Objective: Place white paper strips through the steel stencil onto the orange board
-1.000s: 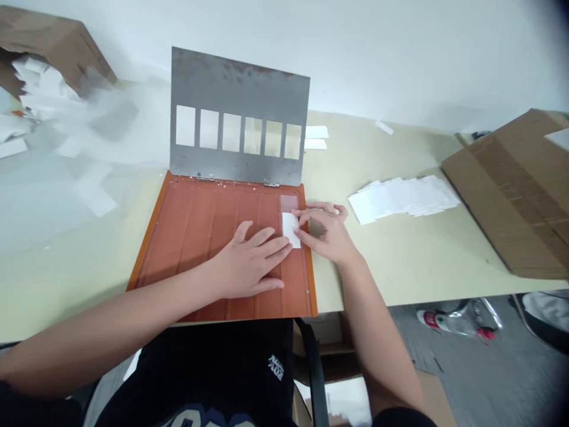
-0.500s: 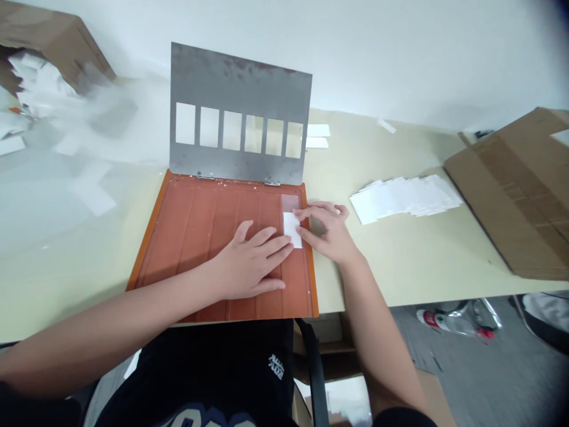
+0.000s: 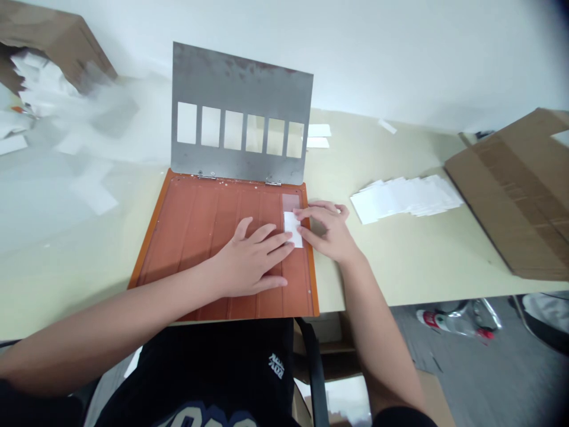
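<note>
A small white card [image 3: 291, 222] lies on the orange-brown grooved board [image 3: 195, 225], in its right-hand column below a pale translucent strip [image 3: 291, 202]. My left hand [image 3: 251, 261] rests flat on the board with fingers spread, two fingertips touching the card's lower left part. From the right side, my right hand [image 3: 326, 231] holds the card's right edge with thumb and forefinger, its other fingers curled over the board's edge. Hinged to the board's far side, a grey metal plate [image 3: 240, 80] with several rectangular windows stands raised.
A fanned stack of white cards [image 3: 404, 198] lies right of the board, before a cardboard box [image 3: 511, 201]. Two white strips [image 3: 317, 142] sit behind the plate. At left are clear plastic film [image 3: 80, 178] and an open box [image 3: 53, 29] with white pieces. The table's front edge is close.
Hardly anything differs. The view has shifted very slightly, and both hands keep their places at the card.
</note>
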Demonstrator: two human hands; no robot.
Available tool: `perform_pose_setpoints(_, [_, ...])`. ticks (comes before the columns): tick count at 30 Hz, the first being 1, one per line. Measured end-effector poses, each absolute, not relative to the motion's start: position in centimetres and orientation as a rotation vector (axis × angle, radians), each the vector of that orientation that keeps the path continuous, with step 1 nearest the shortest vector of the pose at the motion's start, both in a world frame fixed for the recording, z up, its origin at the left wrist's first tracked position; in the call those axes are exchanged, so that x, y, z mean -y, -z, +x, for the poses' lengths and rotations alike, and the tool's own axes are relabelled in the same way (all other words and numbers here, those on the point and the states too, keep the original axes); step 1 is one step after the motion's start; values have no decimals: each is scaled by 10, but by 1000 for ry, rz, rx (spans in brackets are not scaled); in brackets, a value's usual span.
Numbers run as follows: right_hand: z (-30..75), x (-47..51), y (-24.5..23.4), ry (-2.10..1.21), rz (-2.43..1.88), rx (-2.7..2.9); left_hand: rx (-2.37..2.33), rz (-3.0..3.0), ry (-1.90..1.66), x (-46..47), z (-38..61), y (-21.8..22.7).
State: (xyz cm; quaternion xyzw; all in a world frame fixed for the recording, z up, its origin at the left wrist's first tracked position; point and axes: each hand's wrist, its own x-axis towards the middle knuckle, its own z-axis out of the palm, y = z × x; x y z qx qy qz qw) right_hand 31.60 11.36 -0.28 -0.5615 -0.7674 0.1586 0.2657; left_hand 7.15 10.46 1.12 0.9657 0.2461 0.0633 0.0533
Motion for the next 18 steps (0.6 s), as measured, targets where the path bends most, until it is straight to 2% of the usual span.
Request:
perform_pose_setpoints(10, [313, -121, 8, -239, -1579, 2186, -754, 2896, -185, -106, 72, -13])
perform_pose_setpoints(18, [310, -121, 12, -203, -1492, 2052, -745, 2890, -200, -107, 72, -13])
